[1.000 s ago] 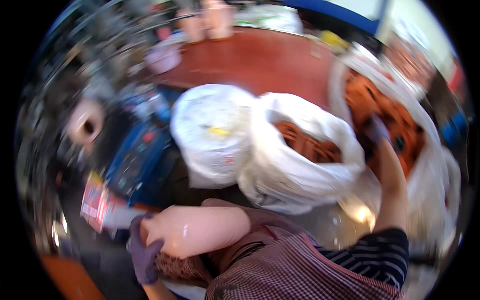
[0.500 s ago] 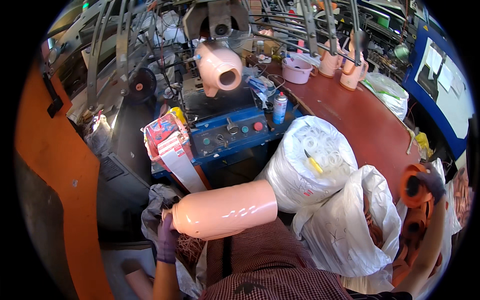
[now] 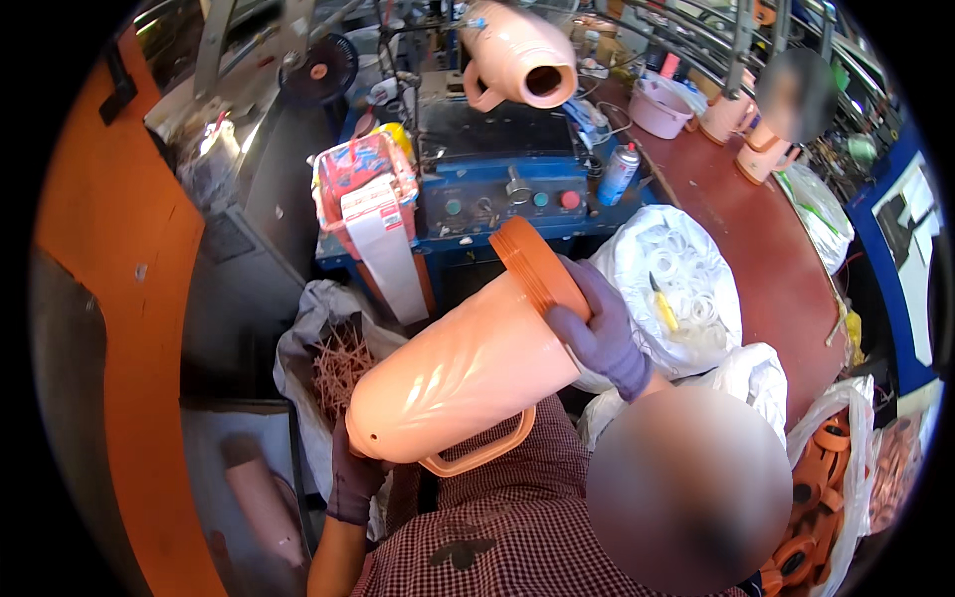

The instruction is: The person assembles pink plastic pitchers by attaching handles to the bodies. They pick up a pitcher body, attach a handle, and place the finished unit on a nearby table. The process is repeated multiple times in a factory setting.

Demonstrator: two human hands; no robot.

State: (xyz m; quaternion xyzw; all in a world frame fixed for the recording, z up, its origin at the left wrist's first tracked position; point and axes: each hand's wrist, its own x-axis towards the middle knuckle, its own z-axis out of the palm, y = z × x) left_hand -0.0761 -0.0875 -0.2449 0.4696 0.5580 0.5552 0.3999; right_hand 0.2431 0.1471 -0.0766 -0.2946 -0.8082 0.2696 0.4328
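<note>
A glossy peach plastic jug body [image 3: 448, 368] with a side handle lies tilted across my lap, its wide end up and to the right. My left hand [image 3: 355, 483], in a purple glove, is closed round its narrow lower-left end. My right hand [image 3: 605, 326], gloved too, grips an orange threaded cap [image 3: 535, 264] against the wide end. The cap sits at a slant there; whether its thread has caught, I cannot tell. A blurred patch covers most of my right forearm.
Ahead, a blue machine panel [image 3: 468, 204] has a peach jug [image 3: 522, 60] mounted above it. White sacks hold clear rings [image 3: 686, 269] and orange caps [image 3: 816, 497] on the right. Pink scraps [image 3: 343, 363] fill a left sack. Jugs and a pink bucket [image 3: 659, 107] stand on the red table [image 3: 736, 239].
My right hand has brought an orange cap from the right-hand sack to the jug's wide end. The jug has turned, so its handle now shows, and its wide end is higher. The view has shifted.
</note>
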